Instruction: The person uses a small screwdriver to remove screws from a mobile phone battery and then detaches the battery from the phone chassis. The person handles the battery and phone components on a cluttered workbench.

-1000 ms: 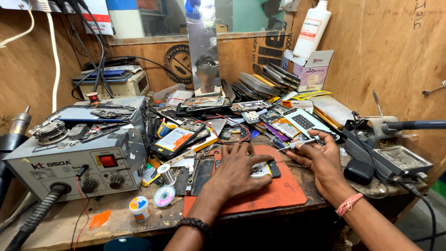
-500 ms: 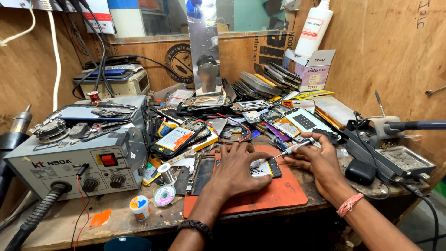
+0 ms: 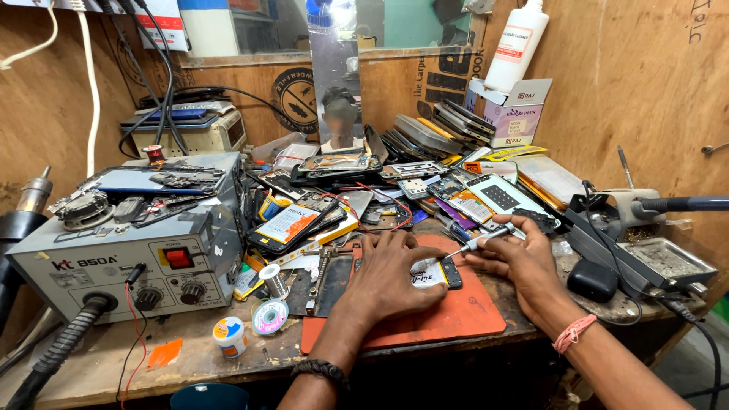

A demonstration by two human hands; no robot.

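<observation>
- Orange mat (image 3: pixel 456 319) on tabletop (image 3: pixel 114 364) carries opened phone (image 3: pixel 434 272), lying flat near mat's far edge, long axis roughly left-right.
- left hand (image 3: pixel 387 277) fingers spread, pressing on phone's left part.
- right hand (image 3: pixel 520 262) fingers pinching slim screwdriver (image 3: pixel 480 243); tip points left and down, at phone's right end.
- Screwdriver's long axis slants up to right; right hand is just right of phone.
- Grey rework station (image 3: pixel 121 258) well apart at left.

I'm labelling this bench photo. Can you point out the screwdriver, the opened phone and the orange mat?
screwdriver (image 3: pixel 486 239): head view, silver handle.
opened phone (image 3: pixel 434 272): head view, exposed inside.
orange mat (image 3: pixel 456 315): head view, bare front part.
</observation>
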